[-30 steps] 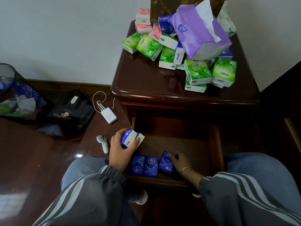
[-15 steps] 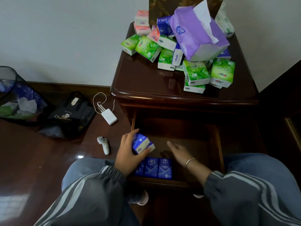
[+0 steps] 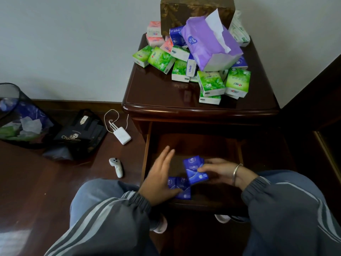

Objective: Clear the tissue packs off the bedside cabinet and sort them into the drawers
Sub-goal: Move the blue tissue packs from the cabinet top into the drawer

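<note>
Head view: blue tissue pack [image 3: 195, 170] held over the open drawer [image 3: 193, 145] of the bedside cabinet [image 3: 156, 97].
The pack is gripped by the right hand [image 3: 219, 169]; the left hand [image 3: 160, 180] is spread, fingers released, near the drawer's front-left corner above stored blue packs [image 3: 181, 187]. Green, pink and purple packs [image 3: 191, 56] are heaped along the cabinet top's rear edge.

On my bedside cabinet [image 3: 158, 93], near the middle of the pile, one white-and-blue tissue pack [image 3: 191, 67] stands on edge and I read "Vinda" on its side. On the floor, the black bag [image 3: 79, 133] carries pale lettering that starts "Cha"; the rest is too blurred for me. The green packs [image 3: 161, 59] bear red logos and small print I cannot read.
</note>
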`<state>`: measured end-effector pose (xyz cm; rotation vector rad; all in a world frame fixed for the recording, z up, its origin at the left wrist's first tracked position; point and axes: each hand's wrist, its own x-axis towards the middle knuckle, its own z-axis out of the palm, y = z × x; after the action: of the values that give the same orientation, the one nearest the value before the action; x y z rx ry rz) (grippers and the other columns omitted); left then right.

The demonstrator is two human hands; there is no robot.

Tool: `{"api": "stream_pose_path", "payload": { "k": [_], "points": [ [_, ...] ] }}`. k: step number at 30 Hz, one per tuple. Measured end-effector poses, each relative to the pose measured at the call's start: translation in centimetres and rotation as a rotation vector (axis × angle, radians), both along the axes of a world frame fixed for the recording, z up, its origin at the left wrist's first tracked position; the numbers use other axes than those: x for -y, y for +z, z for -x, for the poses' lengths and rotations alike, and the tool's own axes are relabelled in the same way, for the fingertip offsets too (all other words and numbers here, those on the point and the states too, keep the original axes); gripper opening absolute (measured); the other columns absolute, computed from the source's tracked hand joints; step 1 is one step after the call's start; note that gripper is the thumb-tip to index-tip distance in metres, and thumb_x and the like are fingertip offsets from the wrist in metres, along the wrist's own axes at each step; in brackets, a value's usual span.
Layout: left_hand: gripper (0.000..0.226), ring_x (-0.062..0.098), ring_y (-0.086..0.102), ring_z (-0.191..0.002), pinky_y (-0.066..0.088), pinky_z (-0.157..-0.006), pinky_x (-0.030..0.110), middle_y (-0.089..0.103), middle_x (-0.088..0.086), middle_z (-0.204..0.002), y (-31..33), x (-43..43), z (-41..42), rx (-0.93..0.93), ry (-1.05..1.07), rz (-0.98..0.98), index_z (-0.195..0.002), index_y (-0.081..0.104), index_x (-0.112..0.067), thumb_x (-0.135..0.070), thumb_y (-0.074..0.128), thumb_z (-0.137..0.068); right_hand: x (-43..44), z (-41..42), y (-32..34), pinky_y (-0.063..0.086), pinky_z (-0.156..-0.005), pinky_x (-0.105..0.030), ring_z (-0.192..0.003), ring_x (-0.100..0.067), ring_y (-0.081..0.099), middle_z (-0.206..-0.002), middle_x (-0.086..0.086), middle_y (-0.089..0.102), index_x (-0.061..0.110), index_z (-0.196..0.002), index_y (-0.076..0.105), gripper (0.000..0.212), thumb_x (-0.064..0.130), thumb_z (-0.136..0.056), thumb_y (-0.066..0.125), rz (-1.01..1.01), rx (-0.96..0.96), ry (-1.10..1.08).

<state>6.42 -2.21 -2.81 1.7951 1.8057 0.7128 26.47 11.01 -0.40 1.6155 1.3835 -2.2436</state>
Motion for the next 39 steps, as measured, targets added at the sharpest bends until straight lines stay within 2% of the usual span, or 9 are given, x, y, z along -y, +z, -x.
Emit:
{"api": "stream_pose_path", "payload": {
  "k": [6,13,20,23,27,31,34,36,39],
  "points": [
    [0.06,0.033,0.045,-0.126,0.037,-0.106,0.04,0.043,0.023,-0.14,-2.8,-0.6,3.9,0.123,0.656,0.415,-0.133,0.043,0.002,-0.028,0.067,-0.087,0.3,-2.2,-4.9,0.049,-0.077,-0.033,-0.099,-0.021,0.056,-0.109,-0.008,0.058,0.015,-0.107,0.051,0.038,0.016,-0.077,0.073,-0.021,0.377,0.082],
    [0.029,0.015,0.055,-0.089,0.041,-0.076,0.026,0.063,0.007,-0.116,-3.6,-0.7,3.4,0.27,0.697,0.515,-0.118,0.05,-0.013,-0.03,0.053,-0.095,2.5,0.4,-8.0,0.048,-0.098,-0.039,-0.109,-0.029,0.06,-0.117,-0.013,0.064,0.007,-0.117,0.06,0.037,0.023,-0.084,0.063,-0.143,0.552,0.241],
    [0.039,0.018,0.057,-0.097,0.041,-0.081,0.03,0.06,0.003,-0.119,-3.4,-1.0,3.5,0.276,0.685,0.557,-0.125,0.047,-0.016,-0.037,0.053,-0.093,3.2,0.7,-5.7,0.045,-0.07,-0.027,-0.079,-0.015,0.056,-0.091,-0.002,0.063,0.015,-0.107,0.057,0.022,0.029,-0.091,0.053,-0.018,0.447,0.242],
    [0.03,0.02,0.059,-0.098,0.044,-0.083,0.031,0.062,0.005,-0.116,-2.7,-0.9,3.6,0.293,0.678,0.553,-0.117,0.05,-0.016,-0.035,0.053,-0.094,2.7,1.0,-3.5,0.043,-0.089,-0.03,-0.104,-0.02,0.056,-0.128,-0.01,0.057,0.008,-0.128,0.049,0.044,0.037,-0.095,0.048,-0.074,0.448,0.234],
    [0.04,0.029,0.055,-0.117,0.041,-0.099,0.035,0.056,0.012,-0.127,-0.3,-1.1,3.8,0.239,0.706,0.417,-0.128,0.048,-0.009,-0.029,0.054,-0.094,1.4,0.8,2.8,0.041,-0.096,-0.028,-0.121,-0.02,0.052,-0.136,-0.006,0.052,0.012,-0.136,0.046,0.054,0.043,-0.092,0.051,-0.375,0.385,0.301],
    [0.027,0.023,0.06,-0.109,0.042,-0.089,0.029,0.065,0.004,-0.111,4.8,-2.1,3.8,0.181,0.768,0.049,-0.116,0.062,-0.011,-0.021,0.054,-0.093,-0.4,-2.8,10.7,0.044,-0.071,-0.006,-0.087,-0.002,0.065,-0.096,0.007,0.071,0.028,-0.101,0.067,0.016,0.027,-0.086,0.063,-0.926,0.132,-0.009],
    [0.015,0.012,0.06,-0.093,0.041,-0.077,0.017,0.064,-0.006,-0.095,9.9,-4.2,3.5,0.238,0.782,-0.195,-0.101,0.065,-0.017,-0.02,0.053,-0.094,-4.2,-5.8,13.3,0.047,-0.087,-0.029,-0.098,-0.021,0.063,-0.108,-0.008,0.069,0.014,-0.11,0.064,0.024,0.018,-0.087,0.061,-1.385,0.253,-0.359],
    [0.011,0.006,0.056,-0.086,0.037,-0.072,0.006,0.063,-0.01,-0.09,13.3,-6.6,2.9,0.288,0.764,-0.305,-0.096,0.064,-0.021,-0.022,0.053,-0.094,-7.6,-6.7,13.2,0.037,-0.101,-0.039,-0.119,-0.035,0.051,-0.128,-0.019,0.057,0.006,-0.127,0.054,0.038,0.02,-0.091,0.055,-1.451,0.447,-0.394],
    [0.01,0.004,0.054,-0.082,0.038,-0.076,0.017,0.06,-0.016,-0.084,17.4,-10.9,1.2,0.374,0.724,-0.333,-0.094,0.062,-0.022,-0.027,0.054,-0.092,-10.6,-5.7,10.8,0.021,-0.115,-0.043,-0.14,-0.036,0.025,-0.152,-0.019,0.029,0.009,-0.144,0.035,0.052,0.031,-0.097,0.043,-1.278,0.623,-0.176]
  ]
}}
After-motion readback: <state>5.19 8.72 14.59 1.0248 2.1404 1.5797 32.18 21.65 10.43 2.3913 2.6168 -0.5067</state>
